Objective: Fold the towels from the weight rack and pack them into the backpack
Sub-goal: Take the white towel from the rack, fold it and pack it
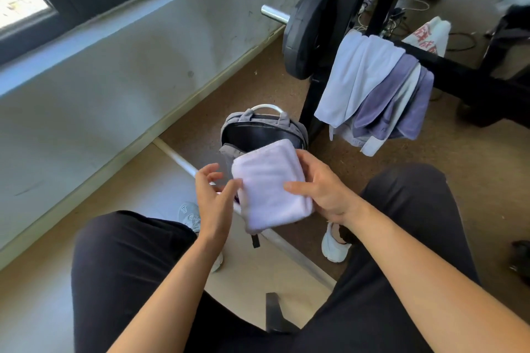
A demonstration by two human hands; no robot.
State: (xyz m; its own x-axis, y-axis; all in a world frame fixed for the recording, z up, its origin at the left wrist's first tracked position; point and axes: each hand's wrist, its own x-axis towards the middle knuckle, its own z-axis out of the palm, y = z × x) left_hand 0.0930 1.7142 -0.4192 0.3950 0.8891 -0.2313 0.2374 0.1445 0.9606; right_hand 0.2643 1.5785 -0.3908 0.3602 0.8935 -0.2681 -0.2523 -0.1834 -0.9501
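above open backpack (259,135) — folded towel (271,183)

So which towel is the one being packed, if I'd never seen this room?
Start at the black weight rack on the right, where several towels hang in blues and purples. Look down-left to the open grey backpack on the floor. Just in front of it, the pale pink towel is the only one folded into a compact pad and held in the hands.

Folded towel (271,183) pale lilac; backpack (262,130) grey; hanging towels (375,89) white, purple.
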